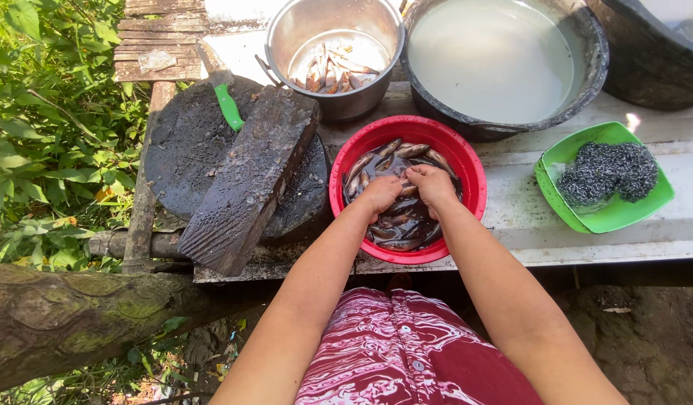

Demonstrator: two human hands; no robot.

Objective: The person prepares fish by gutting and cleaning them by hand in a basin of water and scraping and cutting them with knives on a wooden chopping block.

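While both hands dip in, small fish (pixel 406 221) — dark, glistening — fill the red bowl (pixel 474 180).

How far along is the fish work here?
Some fish already lie in the steel pot. The left hand and right hand are both in the red basin, together on a fish. Many dark fish remain in its water, so plenty looks left.
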